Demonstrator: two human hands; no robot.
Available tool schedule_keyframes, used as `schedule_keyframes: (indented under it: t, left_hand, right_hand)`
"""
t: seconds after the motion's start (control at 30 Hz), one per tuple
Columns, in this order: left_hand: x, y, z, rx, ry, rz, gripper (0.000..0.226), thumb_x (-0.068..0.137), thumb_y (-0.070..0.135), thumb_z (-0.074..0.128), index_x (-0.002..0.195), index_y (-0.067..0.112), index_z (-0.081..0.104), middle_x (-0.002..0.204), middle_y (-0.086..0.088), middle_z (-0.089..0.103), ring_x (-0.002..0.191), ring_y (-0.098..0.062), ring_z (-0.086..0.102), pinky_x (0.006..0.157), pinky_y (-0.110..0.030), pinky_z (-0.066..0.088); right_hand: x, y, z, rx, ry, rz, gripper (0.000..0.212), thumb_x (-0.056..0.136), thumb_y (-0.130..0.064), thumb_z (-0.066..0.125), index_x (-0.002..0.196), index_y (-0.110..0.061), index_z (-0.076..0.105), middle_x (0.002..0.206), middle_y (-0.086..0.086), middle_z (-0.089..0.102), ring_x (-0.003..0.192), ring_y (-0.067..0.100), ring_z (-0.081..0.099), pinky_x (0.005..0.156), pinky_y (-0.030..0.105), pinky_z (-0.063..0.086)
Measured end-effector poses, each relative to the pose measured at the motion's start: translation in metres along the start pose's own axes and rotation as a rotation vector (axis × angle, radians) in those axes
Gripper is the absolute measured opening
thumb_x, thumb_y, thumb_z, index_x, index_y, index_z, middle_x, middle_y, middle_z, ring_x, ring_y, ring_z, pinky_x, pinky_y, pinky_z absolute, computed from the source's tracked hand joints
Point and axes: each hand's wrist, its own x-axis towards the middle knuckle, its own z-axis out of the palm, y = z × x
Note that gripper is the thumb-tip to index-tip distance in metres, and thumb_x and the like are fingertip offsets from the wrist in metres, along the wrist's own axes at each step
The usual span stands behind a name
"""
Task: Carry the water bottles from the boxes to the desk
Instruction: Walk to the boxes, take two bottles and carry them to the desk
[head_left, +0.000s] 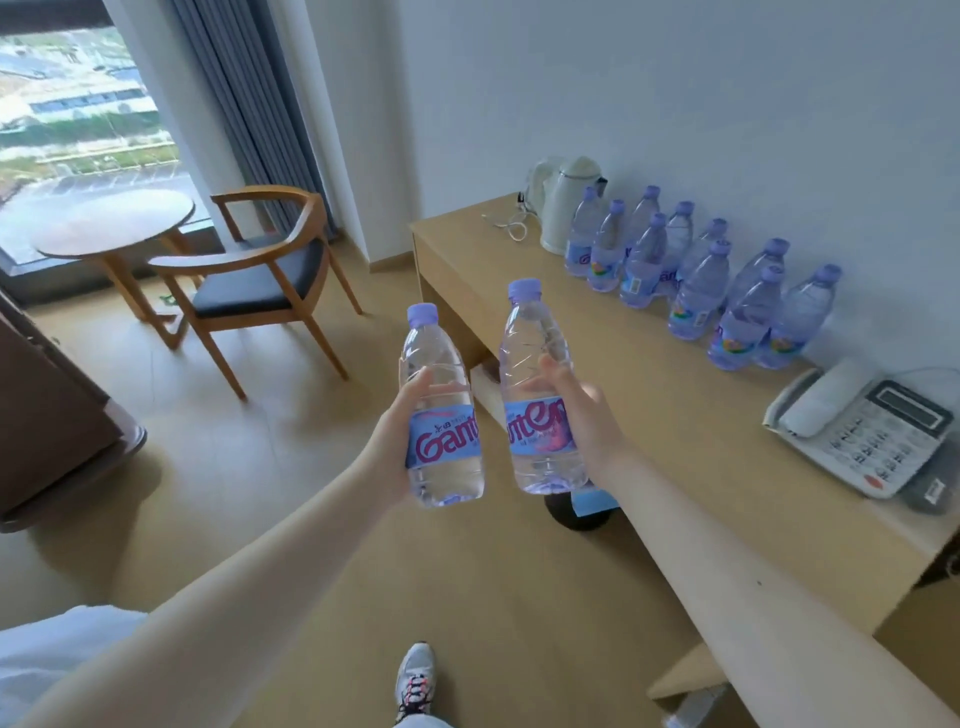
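I hold two clear water bottles with purple caps and blue labels, upright in the air over the floor, left of the desk. My left hand (402, 415) grips the left bottle (441, 405) around its middle. My right hand (582, 410) grips the right bottle (537, 384) the same way. The light wooden desk (649, 415) runs along the wall on the right. Several matching bottles (696, 280) stand on it in a cluster near the wall. No boxes are in view.
A white kettle (563, 208) with its cord stands at the desk's far end, and a white telephone (862, 431) lies at the near end. A wooden chair (254, 275) and a round table (111, 223) stand by the window. My shoe (415, 680) is on the wooden floor.
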Motion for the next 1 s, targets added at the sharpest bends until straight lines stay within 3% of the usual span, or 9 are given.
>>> schedule_keyframes:
  t: [0.13, 0.23, 0.33, 0.47, 0.53, 0.7, 0.83, 0.9, 1.0]
  left_hand:
    - [0.036, 0.04, -0.007, 0.055, -0.075, -0.004, 0.042, 0.08, 0.052, 0.058, 0.101, 0.016, 0.061, 0.078, -0.009, 0.069, 0.063, -0.021, 0.067, 0.06, -0.031, 0.057]
    - [0.064, 0.072, -0.021, 0.134, -0.074, 0.036, 0.064, 0.071, 0.05, 0.068, 0.121, 0.01, 0.059, 0.092, -0.014, 0.069, 0.072, -0.026, 0.068, 0.064, -0.035, 0.057]
    - [0.091, 0.099, -0.034, 0.174, -0.09, 0.086, 0.066, 0.075, 0.046, 0.068, 0.128, 0.01, 0.055, 0.094, -0.012, 0.07, 0.075, -0.026, 0.069, 0.072, -0.039, 0.056]
    - [0.123, 0.122, -0.042, 0.192, -0.133, 0.08, 0.049, 0.087, 0.038, 0.064, 0.126, 0.01, 0.055, 0.087, -0.008, 0.071, 0.07, -0.023, 0.07, 0.065, -0.036, 0.057]
    - [0.134, 0.127, -0.041, 0.189, -0.144, 0.059, 0.051, 0.086, 0.038, 0.065, 0.126, 0.009, 0.056, 0.086, -0.007, 0.072, 0.071, -0.023, 0.07, 0.066, -0.036, 0.057]
    - [0.16, 0.13, -0.035, 0.176, -0.181, 0.011, 0.065, 0.072, 0.046, 0.069, 0.125, 0.011, 0.057, 0.092, -0.01, 0.072, 0.076, -0.026, 0.07, 0.073, -0.042, 0.057]
    - [0.189, 0.135, -0.021, 0.188, -0.178, 0.015, 0.077, 0.057, 0.052, 0.074, 0.122, 0.012, 0.059, 0.096, -0.012, 0.072, 0.081, -0.029, 0.071, 0.076, -0.045, 0.057]
    - [0.205, 0.14, -0.01, 0.2, -0.169, 0.034, 0.076, 0.056, 0.052, 0.075, 0.12, 0.015, 0.06, 0.096, -0.012, 0.073, 0.084, -0.031, 0.071, 0.081, -0.048, 0.057]
    - [0.228, 0.15, 0.011, 0.264, -0.168, 0.066, 0.057, 0.066, 0.046, 0.076, 0.113, 0.019, 0.062, 0.094, -0.009, 0.074, 0.084, -0.03, 0.072, 0.079, -0.046, 0.058]
  right_hand:
    - [0.037, -0.015, 0.021, 0.033, 0.14, -0.028, 0.046, 0.091, -0.045, 0.056, 0.104, -0.002, 0.066, 0.081, 0.01, 0.07, 0.065, 0.015, 0.07, 0.056, 0.021, 0.055]
    - [0.067, -0.022, 0.044, 0.042, 0.205, -0.018, 0.052, 0.09, -0.048, 0.056, 0.107, -0.001, 0.066, 0.083, 0.011, 0.071, 0.068, 0.017, 0.07, 0.059, 0.024, 0.055]
    - [0.09, -0.026, 0.064, 0.069, 0.225, -0.001, 0.062, 0.08, -0.055, 0.06, 0.112, -0.001, 0.066, 0.084, 0.01, 0.072, 0.071, 0.018, 0.071, 0.061, 0.026, 0.055]
    - [0.114, -0.025, 0.077, 0.077, 0.311, 0.022, 0.085, 0.057, -0.061, 0.08, 0.118, -0.005, 0.061, 0.091, 0.011, 0.073, 0.079, 0.022, 0.073, 0.068, 0.031, 0.056]
    - [0.124, -0.025, 0.078, 0.075, 0.372, 0.034, 0.094, 0.045, -0.064, 0.078, 0.117, -0.008, 0.058, 0.099, 0.015, 0.072, 0.085, 0.025, 0.073, 0.072, 0.034, 0.058]
    - [0.143, -0.029, 0.074, 0.089, 0.424, 0.022, 0.074, 0.055, -0.053, 0.085, 0.11, -0.013, 0.056, 0.103, 0.016, 0.071, 0.088, 0.028, 0.071, 0.08, 0.04, 0.059]
    - [0.167, -0.035, 0.061, 0.101, 0.463, -0.02, 0.037, 0.073, -0.042, 0.073, 0.096, -0.018, 0.057, 0.097, 0.014, 0.07, 0.083, 0.024, 0.071, 0.079, 0.04, 0.058]
    - [0.182, -0.036, 0.051, 0.101, 0.484, -0.039, 0.024, 0.082, -0.035, 0.071, 0.093, -0.021, 0.055, 0.09, 0.008, 0.07, 0.077, 0.021, 0.071, 0.075, 0.038, 0.058]
    - [0.208, -0.041, 0.031, 0.106, 0.514, -0.066, 0.023, 0.083, -0.032, 0.071, 0.092, -0.02, 0.053, 0.085, 0.006, 0.069, 0.069, 0.015, 0.071, 0.068, 0.034, 0.058]
